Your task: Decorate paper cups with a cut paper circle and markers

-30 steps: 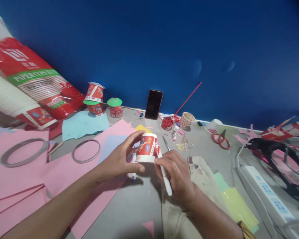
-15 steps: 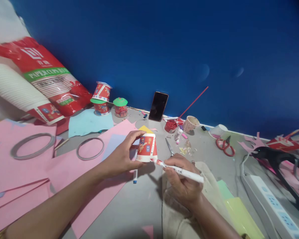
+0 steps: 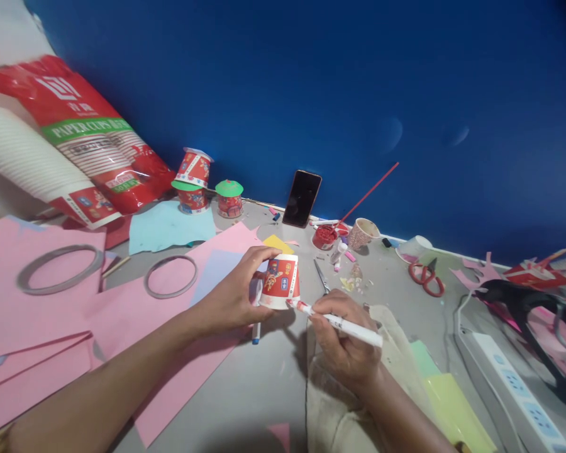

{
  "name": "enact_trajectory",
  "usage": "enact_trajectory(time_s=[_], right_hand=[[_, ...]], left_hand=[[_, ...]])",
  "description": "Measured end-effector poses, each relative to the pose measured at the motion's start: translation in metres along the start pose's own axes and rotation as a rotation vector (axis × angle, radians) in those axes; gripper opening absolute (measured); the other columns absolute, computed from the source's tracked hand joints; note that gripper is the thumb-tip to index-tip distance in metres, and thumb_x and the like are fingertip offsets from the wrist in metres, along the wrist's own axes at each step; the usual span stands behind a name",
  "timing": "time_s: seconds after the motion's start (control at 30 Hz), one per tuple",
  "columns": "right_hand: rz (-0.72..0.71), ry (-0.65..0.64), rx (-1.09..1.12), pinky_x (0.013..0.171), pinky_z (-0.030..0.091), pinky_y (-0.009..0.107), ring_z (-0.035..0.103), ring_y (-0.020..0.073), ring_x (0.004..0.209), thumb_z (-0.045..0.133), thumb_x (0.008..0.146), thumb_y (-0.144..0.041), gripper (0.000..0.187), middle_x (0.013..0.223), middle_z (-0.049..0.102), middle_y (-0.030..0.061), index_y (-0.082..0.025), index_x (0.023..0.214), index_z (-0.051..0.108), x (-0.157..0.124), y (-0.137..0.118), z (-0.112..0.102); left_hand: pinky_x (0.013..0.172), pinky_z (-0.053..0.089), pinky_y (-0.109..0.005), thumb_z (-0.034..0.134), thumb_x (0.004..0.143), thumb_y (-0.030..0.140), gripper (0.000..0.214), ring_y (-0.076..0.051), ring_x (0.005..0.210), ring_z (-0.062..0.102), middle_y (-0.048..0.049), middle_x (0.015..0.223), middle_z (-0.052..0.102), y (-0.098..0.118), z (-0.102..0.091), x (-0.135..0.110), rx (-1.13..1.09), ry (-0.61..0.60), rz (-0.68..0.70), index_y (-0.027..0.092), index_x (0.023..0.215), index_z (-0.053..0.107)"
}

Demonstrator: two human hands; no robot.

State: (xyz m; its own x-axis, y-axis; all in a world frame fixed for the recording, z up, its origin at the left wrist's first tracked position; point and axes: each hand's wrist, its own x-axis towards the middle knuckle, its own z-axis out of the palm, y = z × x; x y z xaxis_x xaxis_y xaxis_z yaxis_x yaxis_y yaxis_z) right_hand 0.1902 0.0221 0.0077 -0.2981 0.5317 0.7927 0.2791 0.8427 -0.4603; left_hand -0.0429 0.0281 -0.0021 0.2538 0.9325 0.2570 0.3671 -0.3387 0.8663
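My left hand (image 3: 233,296) is closed around a red and white paper cup (image 3: 281,281) that is upside down just above the grey table. My right hand (image 3: 342,340) grips a white marker (image 3: 340,321) with a red tip, and the tip touches the cup's lower rim on its right side. A second pen (image 3: 256,321) with a blue end lies on the table under my left hand's fingers. A beige cloth (image 3: 391,340) lies beneath my right wrist.
Pink paper sheets (image 3: 38,314) with two grey tape rings (image 3: 171,276) cover the left. A bag of paper cups (image 3: 75,151) lies at the back left beside decorated cups (image 3: 192,182). A phone (image 3: 302,198) leans on the blue wall. Red scissors (image 3: 423,277) and a power strip (image 3: 509,377) sit to the right.
My right hand swung the marker from pointing down and toward me to lying sideways, its red tip now against the cup's rim. The cup has turned slightly in my left hand.
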Motion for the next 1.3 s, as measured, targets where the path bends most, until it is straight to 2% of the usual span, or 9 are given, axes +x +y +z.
enact_trajectory(time_s=[0.57,0.87,1.3], right_hand=[[-0.001,-0.019,-0.020,0.059,0.053,0.030,0.065,0.0168,0.061,0.059,0.098,-0.012,0.013,0.072,0.069,0.0006,-0.023,0.095,0.065,0.000,0.001,0.000],[-0.029,0.018,-0.048,0.058,0.054,0.030,0.065,0.0165,0.059,0.060,0.096,-0.010,0.014,0.072,0.071,0.0004,-0.022,0.096,0.066,0.004,-0.001,-0.001],[0.007,-0.050,-0.026,0.058,0.052,0.027,0.065,0.0152,0.058,0.058,0.099,-0.014,0.014,0.070,0.069,-0.0005,-0.022,0.091,0.065,0.004,-0.003,-0.001]], left_hand=[[0.114,0.055,-0.053,0.081,0.073,0.021,0.083,-0.034,0.142,0.053,-0.0094,0.151,0.049,-0.006,0.001,0.001,0.000,0.009,0.032,0.033,0.146,0.043],[0.116,0.054,-0.054,0.080,0.074,0.019,0.080,-0.034,0.141,0.053,-0.0090,0.150,0.050,0.004,0.000,0.001,-0.001,0.003,0.003,0.033,0.145,0.045],[0.115,0.055,-0.053,0.081,0.075,0.020,0.081,-0.033,0.144,0.052,-0.0084,0.150,0.048,-0.001,0.001,0.001,-0.018,-0.004,0.010,0.034,0.145,0.044]])
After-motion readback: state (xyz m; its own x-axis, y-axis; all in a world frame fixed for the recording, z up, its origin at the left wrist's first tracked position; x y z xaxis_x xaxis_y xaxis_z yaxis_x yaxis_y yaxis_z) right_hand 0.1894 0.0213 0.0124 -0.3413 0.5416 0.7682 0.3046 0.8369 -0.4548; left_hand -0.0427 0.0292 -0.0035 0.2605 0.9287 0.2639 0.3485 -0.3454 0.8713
